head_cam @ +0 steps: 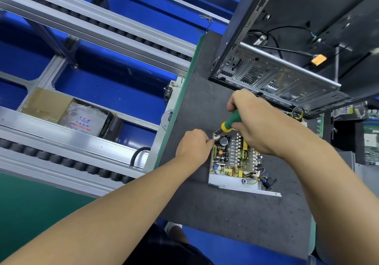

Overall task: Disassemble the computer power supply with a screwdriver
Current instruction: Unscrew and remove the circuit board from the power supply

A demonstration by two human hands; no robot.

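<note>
Grey bench mat point(225, 213): opened power supply point(235, 158) lies flat, board exposed. Right hand point(260, 125) grips the screwdriver point(229, 122) at the far-left corner; left hand point(193, 145) pinches there. Rigid steel tray; fragile components, so hold by tray edges

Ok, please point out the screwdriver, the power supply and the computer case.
screwdriver point(230, 121), head view, on its green handle.
power supply point(233, 158), head view, on its exposed circuit board.
computer case point(276, 78), head view, on its perforated metal panel.

the light is bright and even, with only soft shadows. straight lines bend near the edges. far things look a bit blurry, and shiny metal gleams.
</note>
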